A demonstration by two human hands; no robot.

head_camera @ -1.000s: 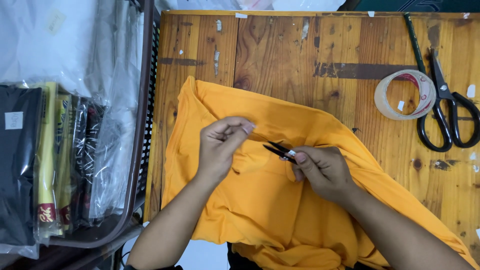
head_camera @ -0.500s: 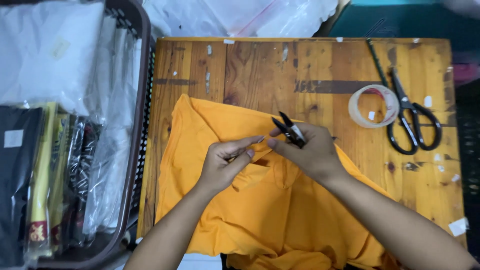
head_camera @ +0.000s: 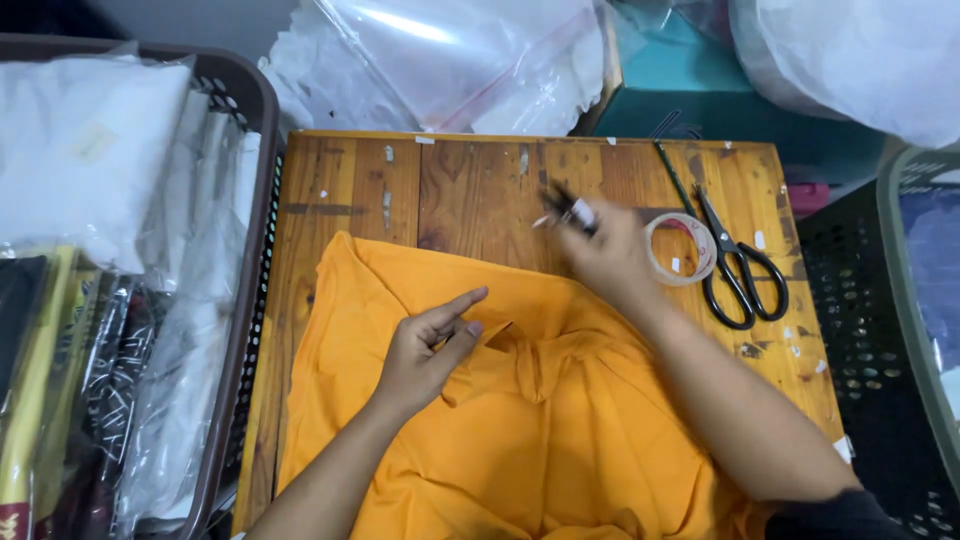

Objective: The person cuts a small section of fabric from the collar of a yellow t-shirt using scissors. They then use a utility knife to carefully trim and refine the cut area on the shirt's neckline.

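An orange garment [head_camera: 530,440] lies spread over the near half of a wooden table [head_camera: 470,190]. My left hand [head_camera: 430,350] rests on the cloth with its fingers apart and holds nothing. My right hand [head_camera: 605,255], blurred by motion, is raised over the bare wood beyond the garment and grips a small black tool [head_camera: 568,208] with a light tip between its fingers. The right hand is just left of a roll of clear tape [head_camera: 682,248].
Black-handled scissors [head_camera: 738,270] lie right of the tape, and a thin dark stick [head_camera: 677,180] lies beside them. A brown basket [head_camera: 250,100] of bagged clothes stands on the left. Clear plastic bags [head_camera: 440,60] lie beyond the table. Dark crates [head_camera: 870,330] stand on the right.
My right hand has lifted off the garment and moved up and right toward the tape with the black tool. My left hand let go of the cloth and opened. The camera tilted up.
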